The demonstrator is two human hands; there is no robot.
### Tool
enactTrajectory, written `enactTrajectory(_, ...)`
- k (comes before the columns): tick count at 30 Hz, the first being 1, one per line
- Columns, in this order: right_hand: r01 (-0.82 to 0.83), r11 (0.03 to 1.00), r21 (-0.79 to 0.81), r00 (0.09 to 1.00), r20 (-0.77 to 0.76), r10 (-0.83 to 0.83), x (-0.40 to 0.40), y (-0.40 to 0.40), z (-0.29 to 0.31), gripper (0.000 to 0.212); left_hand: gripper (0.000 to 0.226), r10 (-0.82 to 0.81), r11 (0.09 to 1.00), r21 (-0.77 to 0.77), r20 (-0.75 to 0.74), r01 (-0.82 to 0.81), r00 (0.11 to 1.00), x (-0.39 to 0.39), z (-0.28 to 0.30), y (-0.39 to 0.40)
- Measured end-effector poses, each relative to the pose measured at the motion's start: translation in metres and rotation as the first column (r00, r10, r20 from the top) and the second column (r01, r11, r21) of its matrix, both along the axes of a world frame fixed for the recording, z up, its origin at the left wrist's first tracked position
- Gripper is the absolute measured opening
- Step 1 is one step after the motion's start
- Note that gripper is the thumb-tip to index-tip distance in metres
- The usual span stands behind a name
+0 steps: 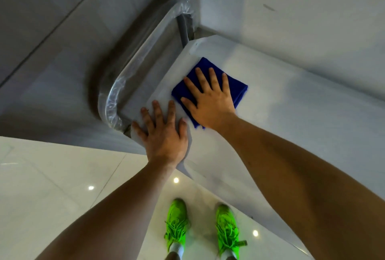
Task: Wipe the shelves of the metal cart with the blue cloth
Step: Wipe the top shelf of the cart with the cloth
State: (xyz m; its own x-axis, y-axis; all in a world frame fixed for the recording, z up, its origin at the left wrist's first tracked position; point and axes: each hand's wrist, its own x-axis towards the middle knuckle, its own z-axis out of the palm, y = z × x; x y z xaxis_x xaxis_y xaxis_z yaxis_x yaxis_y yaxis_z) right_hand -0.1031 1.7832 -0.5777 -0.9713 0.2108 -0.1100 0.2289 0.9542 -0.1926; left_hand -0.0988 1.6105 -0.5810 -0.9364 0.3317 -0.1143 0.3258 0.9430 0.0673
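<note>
Wiping was under way on the top shelf [291, 101] of the metal cart, as we judged it from the head view. We had our right hand [210, 101] spread flat, fingers straight, pressing the folded blue cloth [233, 86] down near the shelf's far corner. Our left hand [164, 132] lay just beside it, palm down, fingers relaxed and splayed over the shelf's near corner, gripping nothing, seemingly to steady the cart.

Next, we reckoned, the cloth needed sweeping along the long bare stretch of shelf to the right, with steady pressure. Lower shelves were not visible, so we could not tell their condition.

Around us: the plastic-wrapped handle [133, 70] curved off the cart's end, just beyond our left fingers, hemming the corner in. A wall [291, 9] stood close behind. Below, green shoes [227, 230] on glossy floor tiles [52, 186].
</note>
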Motion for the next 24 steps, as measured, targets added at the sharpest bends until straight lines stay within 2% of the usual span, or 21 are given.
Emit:
enactTrajectory(5, 0.145, 0.989, -0.029, 0.989, 0.0, -0.145, 0.05, -0.017, -0.004, 0.073, 0.067, 0.003, 1.0, 0.002, 0.018, -0.003, 1.0, 0.0, 0.0, 0.001)
enactTrajectory(12, 0.269, 0.962, -0.034, 0.963, 0.021, -0.269, 0.096, -0.048, -0.007, 0.071, 0.068, 0.007, 1.0, 0.018, 0.046, -0.008, 0.999, 0.0, 0.002, 0.002)
enactTrajectory(19, 0.355, 0.933, -0.055, 0.934, 0.063, -0.352, 0.122, -0.089, 0.0, 0.069, 0.068, 0.003, 0.999, 0.043, 0.047, -0.005, 0.999, -0.002, -0.002, 0.002)
enactTrajectory(24, 0.399, 0.912, -0.09, 0.916, 0.089, -0.392, 0.139, -0.114, 0.006, 0.068, 0.07, 0.013, 1.0, -0.002, 0.09, -0.013, 0.996, -0.005, -0.001, 0.004)
